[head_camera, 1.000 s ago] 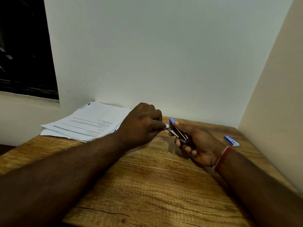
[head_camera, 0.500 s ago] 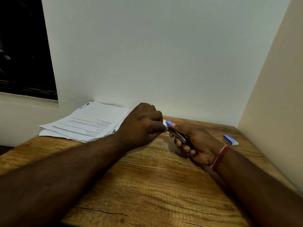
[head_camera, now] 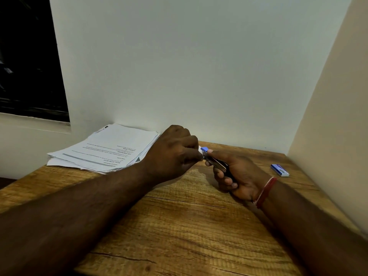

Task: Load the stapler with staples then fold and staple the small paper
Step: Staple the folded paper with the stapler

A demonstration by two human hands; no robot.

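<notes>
My right hand [head_camera: 237, 176] grips a small dark stapler [head_camera: 216, 162] with a blue tip, thumb pressed on its top. My left hand [head_camera: 173, 154] is closed in a fist and pinches a small white paper [head_camera: 200, 149] at the stapler's mouth; only a sliver of the paper shows behind the fingers. Both hands hover just above the wooden table [head_camera: 179, 226] near its back edge. A blue staple box [head_camera: 279, 170] lies on the table to the right of my right wrist.
A stack of printed sheets [head_camera: 105, 150] lies at the back left of the table, touching the white wall [head_camera: 199, 66]. A beige side wall [head_camera: 334, 126] closes the right side. A dark window sits at upper left.
The stapler's top has come down from open to pressed shut on the paper's edge. Both hands stay in nearly the same place.
</notes>
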